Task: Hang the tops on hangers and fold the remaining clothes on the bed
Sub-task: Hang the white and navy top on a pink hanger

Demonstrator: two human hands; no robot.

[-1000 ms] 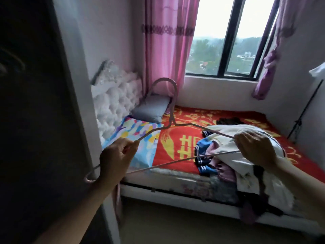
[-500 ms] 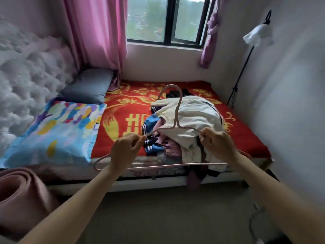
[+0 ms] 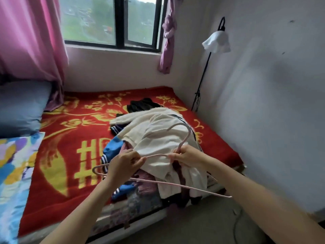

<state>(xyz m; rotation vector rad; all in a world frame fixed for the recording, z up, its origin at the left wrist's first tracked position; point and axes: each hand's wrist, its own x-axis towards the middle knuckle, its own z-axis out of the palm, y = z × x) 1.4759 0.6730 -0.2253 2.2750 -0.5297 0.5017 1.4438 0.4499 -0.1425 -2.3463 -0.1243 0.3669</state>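
- left hand [image 3: 125, 164] pinches one shoulder of the pink hanger [image 3: 175, 184]; right hand [image 3: 189, 156] grips its neck under the hook
- hanger bare, held just over the clothes pile [image 3: 123, 189] at the near edge of the bed [image 3: 70, 173]
- step looks like: load the first top. Next probably: free one hand, lift the cream top [image 3: 158, 136], feed the hanger through its neckline

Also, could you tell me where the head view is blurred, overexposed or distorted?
Head view: soft daylight from the window, sky blown out at top; wide-angle stretch tilts the floor lamp; patterned pillow at left edge smears; pink hanger fairly sharp.
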